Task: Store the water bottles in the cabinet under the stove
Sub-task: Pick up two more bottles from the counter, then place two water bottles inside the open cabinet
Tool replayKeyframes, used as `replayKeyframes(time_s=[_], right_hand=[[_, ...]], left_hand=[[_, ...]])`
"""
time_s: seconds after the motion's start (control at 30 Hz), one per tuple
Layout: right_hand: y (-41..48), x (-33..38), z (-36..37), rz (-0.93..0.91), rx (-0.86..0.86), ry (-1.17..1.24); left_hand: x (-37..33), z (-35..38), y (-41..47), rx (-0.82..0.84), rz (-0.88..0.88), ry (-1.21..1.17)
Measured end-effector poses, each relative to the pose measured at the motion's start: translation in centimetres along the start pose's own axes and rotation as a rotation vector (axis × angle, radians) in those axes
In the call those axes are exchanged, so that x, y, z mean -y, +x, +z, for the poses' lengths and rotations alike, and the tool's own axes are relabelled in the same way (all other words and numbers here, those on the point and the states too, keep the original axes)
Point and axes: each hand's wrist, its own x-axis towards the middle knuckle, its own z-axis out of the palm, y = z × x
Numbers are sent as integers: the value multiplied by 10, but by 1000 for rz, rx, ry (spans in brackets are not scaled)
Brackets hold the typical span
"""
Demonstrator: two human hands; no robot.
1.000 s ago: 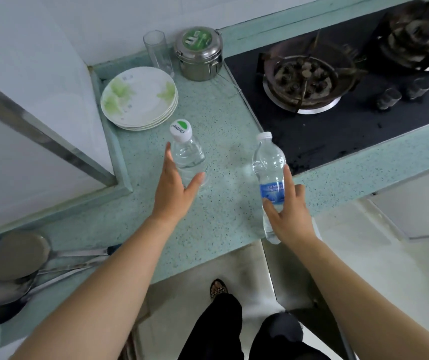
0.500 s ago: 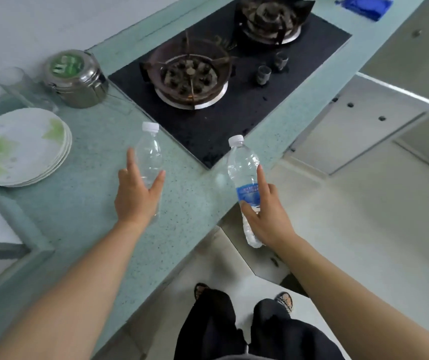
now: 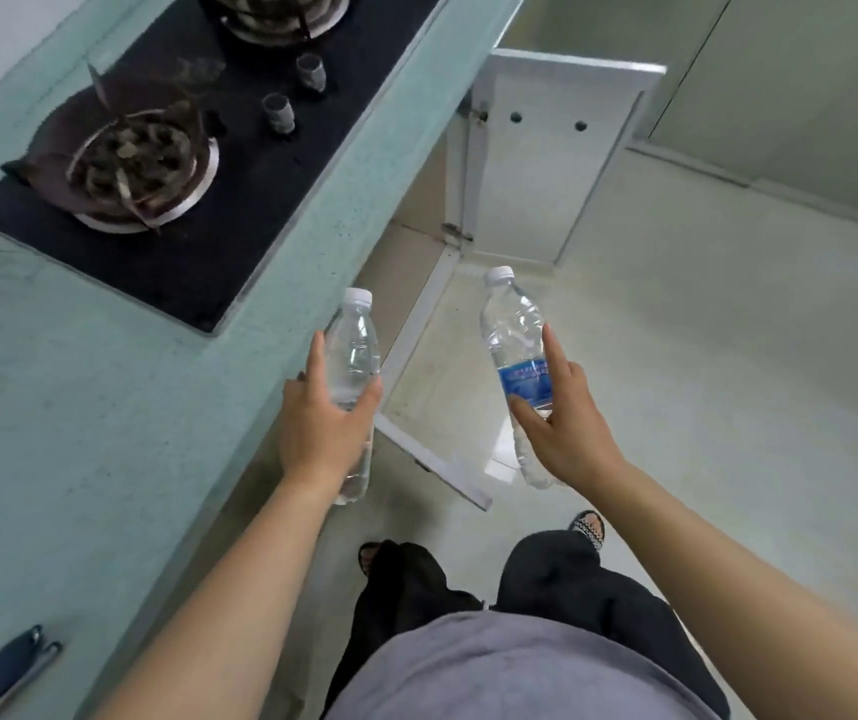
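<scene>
Left hand grip wraps plain bottle past counter edge; right hand grip pinches labelled bottle near open cabinet door.

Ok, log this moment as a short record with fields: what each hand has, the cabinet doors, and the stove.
left hand: grips unlabelled bottle, upright, past the counter edge
right hand: grips blue-label bottle, upright, over the floor
cabinet doors: open under the stove
stove: no flame visible
bottles stored: none yet
</scene>
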Motion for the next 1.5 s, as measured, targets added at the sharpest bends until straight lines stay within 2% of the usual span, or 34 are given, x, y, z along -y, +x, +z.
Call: replayKeyframes(time_s=[0.07,0.37,0.6,0.83,1.03,1.2,1.5], right_hand=[[-1,-29,-37,10,-5,13],[4,-153,-203,82,-101,-18],[34,-192,-268,123,-149,12],[119,-177,-284,68,-74,-2],[227,-141,-289,-5,-11,-80],[302,-105,-288,-92,57,-167],[428,-54,-253,-349,393,-283]], left_hand=[[-35,30,-14,18,42,31],[-190,180,-62,111,-3,66],[-269,232,-45,143,58,113],[-298,243,17,81,22,109],[-319,238,113,49,-17,40],[-331,223,179,17,-29,75],[-307,218,242,-131,-258,52]])
